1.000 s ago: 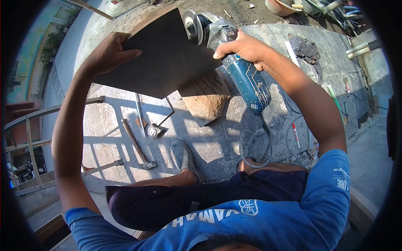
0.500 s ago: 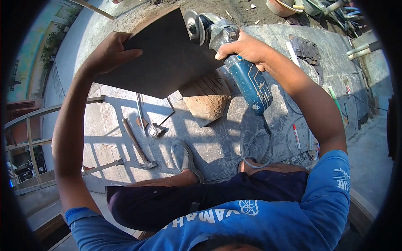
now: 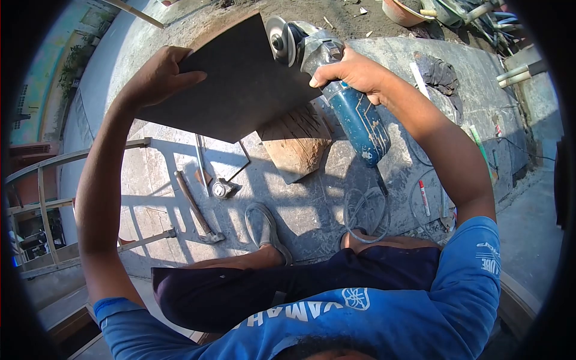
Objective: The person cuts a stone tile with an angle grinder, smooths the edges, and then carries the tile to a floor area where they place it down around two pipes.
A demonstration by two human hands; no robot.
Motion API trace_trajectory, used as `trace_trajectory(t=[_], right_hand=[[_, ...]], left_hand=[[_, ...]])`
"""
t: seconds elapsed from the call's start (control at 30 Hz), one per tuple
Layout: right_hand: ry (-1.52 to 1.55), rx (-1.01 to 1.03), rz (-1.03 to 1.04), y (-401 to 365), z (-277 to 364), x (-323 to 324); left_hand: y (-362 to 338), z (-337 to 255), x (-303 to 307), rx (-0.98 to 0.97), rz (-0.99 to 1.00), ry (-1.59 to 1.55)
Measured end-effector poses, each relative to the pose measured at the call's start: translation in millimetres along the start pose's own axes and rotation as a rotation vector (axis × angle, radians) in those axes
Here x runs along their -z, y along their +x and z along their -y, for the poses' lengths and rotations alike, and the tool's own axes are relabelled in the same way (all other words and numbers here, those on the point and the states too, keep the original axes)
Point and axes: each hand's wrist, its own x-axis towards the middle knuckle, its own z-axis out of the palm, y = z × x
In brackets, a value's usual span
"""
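Note:
A dark flat tile (image 3: 234, 84) is gripped at its left edge by my left hand (image 3: 165, 75), thumb on its upper face. My right hand (image 3: 351, 75) is closed round the head of a blue angle grinder (image 3: 359, 123), whose body points down toward me. The grinder's disc (image 3: 278, 41) stands right beside the tile's upper right edge; whether they touch I cannot tell. Beneath the tile's lower right part is a wooden block (image 3: 297, 147) with dark cut lines on its top.
On the floor lie a hammer (image 3: 195, 207), a tape measure (image 3: 222, 188), a light tile (image 3: 231, 162), a red-and-white marker (image 3: 424, 198) and the looped grinder cord (image 3: 367, 213). A metal frame (image 3: 45, 210) is at left, a bucket (image 3: 403, 13) at top right.
The tile and the grinder have shifted very slightly to the right. Both hands keep their hold.

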Motion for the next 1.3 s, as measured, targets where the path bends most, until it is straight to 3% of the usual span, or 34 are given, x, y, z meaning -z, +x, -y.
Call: trace_trajectory(t=[0.33, 1.3], right_hand=[[-0.018, -0.02, -0.026, -2, -1, 3], [0.006, -0.038, -0.013, 0, -1, 2]], left_hand=[[0, -7, 2, 0.07, 0.019, 0.012], [-1, -6, 2, 0.041, 0.032, -0.004]])
